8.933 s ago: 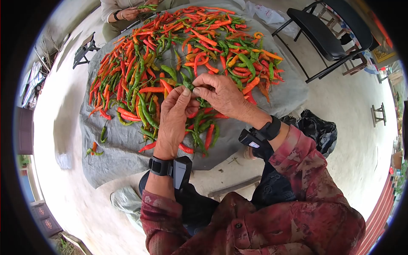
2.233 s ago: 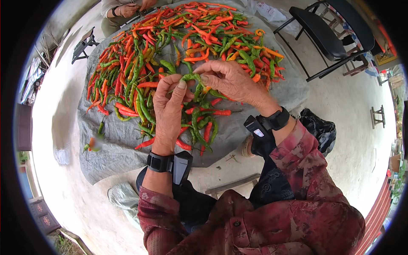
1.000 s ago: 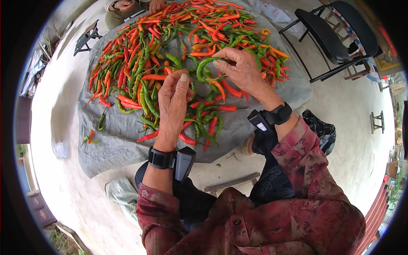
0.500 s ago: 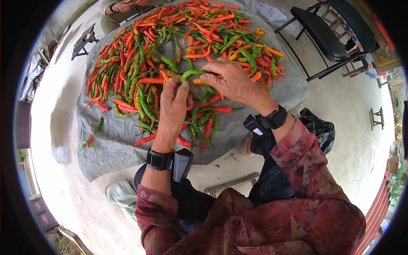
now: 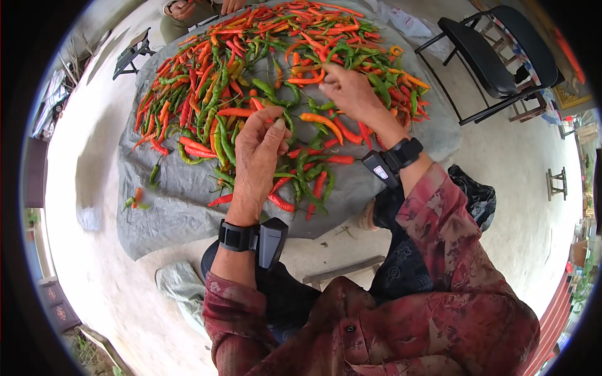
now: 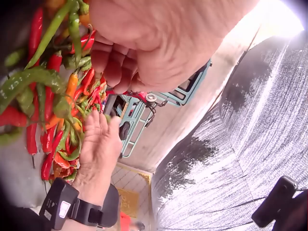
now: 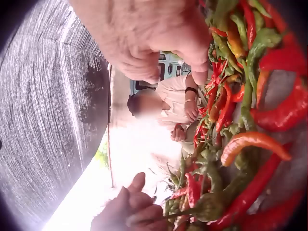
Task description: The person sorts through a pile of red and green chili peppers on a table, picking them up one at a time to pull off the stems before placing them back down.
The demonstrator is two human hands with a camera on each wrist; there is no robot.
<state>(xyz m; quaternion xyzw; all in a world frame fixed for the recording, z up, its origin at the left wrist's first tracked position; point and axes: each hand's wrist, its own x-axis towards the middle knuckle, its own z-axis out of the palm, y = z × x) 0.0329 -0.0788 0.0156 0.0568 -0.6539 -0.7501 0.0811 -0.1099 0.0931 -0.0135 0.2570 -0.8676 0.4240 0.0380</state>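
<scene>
Many red, green and orange chilies [image 5: 207, 81] lie heaped on a grey cloth [image 5: 169, 219]. My left hand [image 5: 254, 156] is over the near part, thumb close to bent fingers, beside a green chili; whether it pinches a stem is unclear. In the right wrist view the left hand [image 7: 130, 209] has a thin stem beside its fingers. Farther forward, my right hand [image 5: 360, 100] reaches over the heap, fingers extended. The right wrist view shows its thumb and fingers apart, nothing between them. An orange chili [image 5: 323, 123] lies between the hands.
Another person's hands [image 5: 182, 9] are at the far edge of the cloth. A black chair [image 5: 480, 56] stands at the right, a small stool [image 5: 557, 182] beyond it. A black plastic bag [image 5: 473, 194] lies right of my knees, a pale bag [image 5: 179, 282] left of them.
The curved green chili that was between my hands is no longer in them. My right hand has moved away from the left, forward over the heap. The orange chili is now uncovered.
</scene>
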